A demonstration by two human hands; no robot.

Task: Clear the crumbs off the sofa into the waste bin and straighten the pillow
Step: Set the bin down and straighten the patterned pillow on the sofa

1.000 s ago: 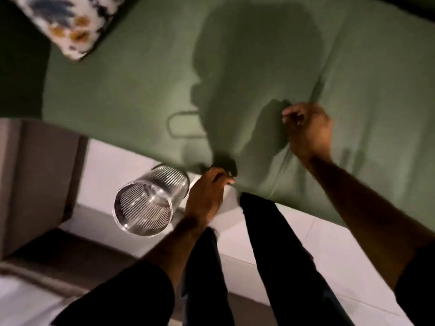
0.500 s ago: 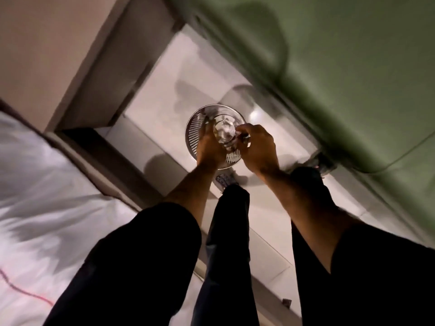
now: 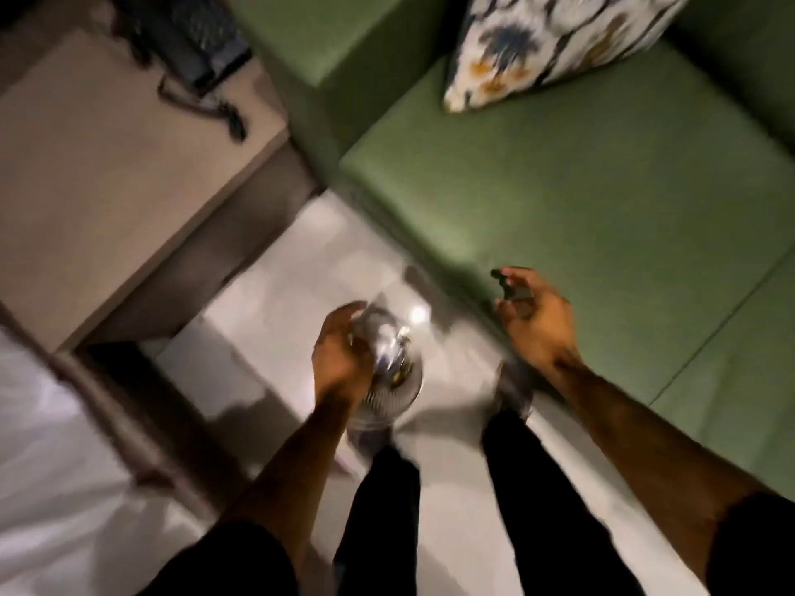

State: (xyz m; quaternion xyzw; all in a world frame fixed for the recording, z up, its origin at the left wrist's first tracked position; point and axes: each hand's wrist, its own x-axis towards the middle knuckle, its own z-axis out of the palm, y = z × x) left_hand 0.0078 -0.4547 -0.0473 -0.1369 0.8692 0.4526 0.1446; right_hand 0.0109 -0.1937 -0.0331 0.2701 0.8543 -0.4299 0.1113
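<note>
Green sofa point(image 3: 602, 200) beside pale tiled floor point(image 3: 266, 337); left hand point(image 3: 340, 359) grips waste bin point(image 3: 387, 380); right hand point(image 3: 537, 316) grip wide.

Pale glossy tiled floor point(image 3: 275, 294), beige side table point(image 3: 107, 187), dim light.

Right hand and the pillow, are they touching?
Apart. The head view shows the right hand open near the front edge of the sofa, with a wide stretch of bare green seat between it and the pillow at the back.
</note>
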